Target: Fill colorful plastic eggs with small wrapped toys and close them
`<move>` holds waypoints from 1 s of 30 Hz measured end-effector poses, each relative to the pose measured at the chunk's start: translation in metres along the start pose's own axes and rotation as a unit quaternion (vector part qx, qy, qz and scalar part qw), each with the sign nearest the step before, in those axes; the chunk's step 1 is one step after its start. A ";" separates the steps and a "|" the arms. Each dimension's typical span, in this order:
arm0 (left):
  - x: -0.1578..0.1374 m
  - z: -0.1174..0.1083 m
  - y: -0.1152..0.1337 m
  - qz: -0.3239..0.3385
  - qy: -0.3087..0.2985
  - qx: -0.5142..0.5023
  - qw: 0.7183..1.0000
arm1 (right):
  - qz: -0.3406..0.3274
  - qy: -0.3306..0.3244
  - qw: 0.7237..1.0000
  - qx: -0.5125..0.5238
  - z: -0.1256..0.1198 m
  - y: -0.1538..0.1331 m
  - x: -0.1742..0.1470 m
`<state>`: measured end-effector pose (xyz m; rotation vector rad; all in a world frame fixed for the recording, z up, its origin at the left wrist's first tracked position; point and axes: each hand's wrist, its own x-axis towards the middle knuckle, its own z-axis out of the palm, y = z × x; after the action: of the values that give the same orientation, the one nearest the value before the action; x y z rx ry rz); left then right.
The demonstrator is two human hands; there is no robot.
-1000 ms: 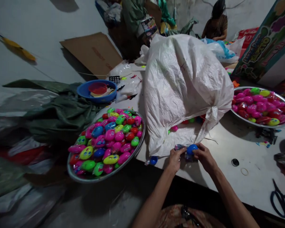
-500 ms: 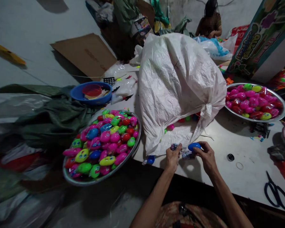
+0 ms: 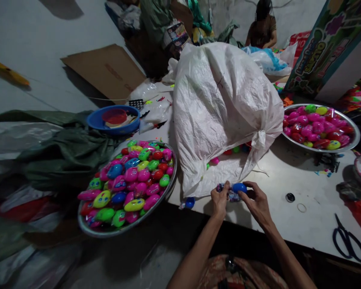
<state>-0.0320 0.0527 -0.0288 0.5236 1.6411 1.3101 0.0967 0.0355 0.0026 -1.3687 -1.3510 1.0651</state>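
Note:
My left hand (image 3: 219,200) is closed on a printed clear plastic wrapper (image 3: 234,196), just over the table's front edge. Fingers of my right hand (image 3: 257,200) grip a blue plastic egg (image 3: 239,187) that lies against the wrapper; I cannot tell how far it sits inside. Left of my hands a second blue egg (image 3: 189,202) with some wrapper rests by the edge. Behind them stands a big white woven sack (image 3: 225,108), with a few coloured eggs showing at its open mouth.
A metal basin (image 3: 174,176) heaped with wrapped coloured eggs stands at the left; another basin (image 3: 356,138) is at the right. Black-handled scissors (image 3: 347,241), a black ring (image 3: 290,197) and a blue tub (image 3: 114,129) lie about. A person (image 3: 262,30) sits at the back.
My right hand has moved left, bringing the blue egg up to the wrapper in my left hand. The whole view has shifted slightly.

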 end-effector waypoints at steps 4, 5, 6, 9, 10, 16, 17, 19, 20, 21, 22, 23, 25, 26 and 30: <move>-0.007 0.005 0.000 -0.004 -0.056 -0.048 0.997 | 0.042 -0.016 0.998 0.037 0.000 0.006 -0.005; -0.009 0.007 -0.001 -0.012 -0.084 -0.066 0.994 | 0.062 -0.007 0.996 0.059 0.000 0.010 -0.006; -0.011 0.008 -0.001 -0.023 -0.110 -0.086 0.990 | 0.082 0.001 0.993 0.087 0.000 0.014 -0.007; -0.015 0.010 -0.001 -0.073 -0.164 -0.143 0.973 | 0.115 -0.003 0.979 0.170 -0.004 0.023 -0.010; -0.015 0.010 -0.002 -0.091 -0.178 -0.156 0.967 | 0.116 -0.012 0.976 0.184 -0.005 0.025 -0.011; -0.023 0.015 -0.008 -0.151 -0.230 -0.178 0.945 | 0.000 0.017 0.998 0.062 -0.012 0.027 -0.015; -0.025 0.016 -0.008 -0.157 -0.232 -0.179 0.943 | -0.035 0.031 0.999 0.025 -0.013 0.026 -0.016; -0.028 0.016 -0.008 -0.173 -0.248 -0.176 0.937 | -0.090 0.053 0.994 -0.044 -0.015 0.026 -0.016; -0.029 0.016 -0.007 -0.180 -0.255 -0.172 0.934 | -0.106 0.062 0.990 -0.072 -0.017 0.026 -0.016; -0.030 0.016 -0.005 -0.188 -0.262 -0.164 0.932 | -0.112 0.066 0.987 -0.093 -0.019 0.025 -0.015; -0.031 0.015 -0.003 -0.196 -0.270 -0.153 0.930 | -0.111 0.061 0.986 -0.106 -0.021 0.024 -0.014; -0.032 0.014 -0.001 -0.205 -0.279 -0.141 0.928 | -0.107 0.047 0.987 -0.115 -0.023 0.023 -0.012; -0.033 0.013 0.002 -0.220 -0.299 -0.117 0.921 | -0.097 -0.002 0.987 -0.127 -0.026 0.018 -0.008; -0.034 0.012 0.004 -0.224 -0.312 -0.105 0.917 | -0.092 -0.024 0.987 -0.132 -0.028 0.016 -0.006; -0.032 0.009 0.002 -0.211 -0.355 -0.081 0.907 | -0.057 -0.002 0.982 -0.182 -0.066 0.017 -0.023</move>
<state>-0.0094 0.0330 -0.0139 0.4403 0.9509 0.7826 0.1640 0.0105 -0.0004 -1.5276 -1.6657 0.7692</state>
